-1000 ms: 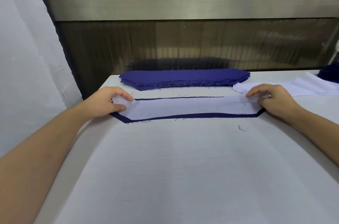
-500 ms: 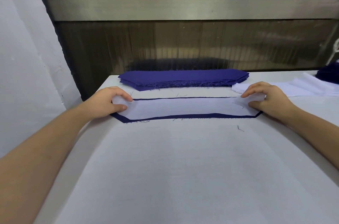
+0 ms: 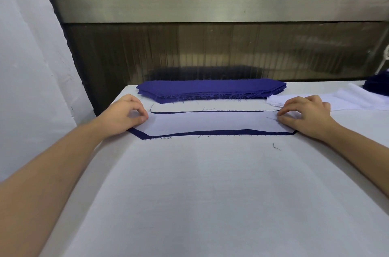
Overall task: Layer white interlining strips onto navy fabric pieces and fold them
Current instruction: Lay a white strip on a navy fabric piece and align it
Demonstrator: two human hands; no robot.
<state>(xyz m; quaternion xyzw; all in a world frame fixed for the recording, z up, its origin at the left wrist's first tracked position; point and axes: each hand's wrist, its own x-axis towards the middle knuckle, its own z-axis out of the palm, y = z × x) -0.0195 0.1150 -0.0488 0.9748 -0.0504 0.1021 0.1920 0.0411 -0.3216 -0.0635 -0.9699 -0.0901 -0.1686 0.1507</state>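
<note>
Head view, far half of the white table (image 3: 210,193): one navy fabric piece (image 3: 210,131) lies flat, long axis left to right, with angled ends. On top of it lies a white interlining strip (image 3: 212,122), covering nearly all of it. Navy shows as a thin line along the far edge, a wider band along the near edge, and a corner at the left end.

Left hand (image 3: 124,113): at the left end of the strip, knuckles up, fingers curled. Thumb and forefinger are closed together on the strip's end, a pinch with white cloth showing between them (how much of the navy layer is caught in the pinch, I cannot tell). The heel of the hand rests on the table.

Right hand (image 3: 305,115): at the right end, likewise arched, fingers bent and spread a little. Its fingertips and thumb come down on the strip's end and nip it; the hand is not flat.

Both forearms are bare and run in from the near corners.

Beyond the piece, just apart from it, sits a stack of navy pieces (image 3: 210,89) with frayed near edges. Right of that stack, behind the right hand, is a pile of white strips (image 3: 345,100). A loose thread (image 3: 276,147) lies on the table nearer than the piece, toward the right.
</note>
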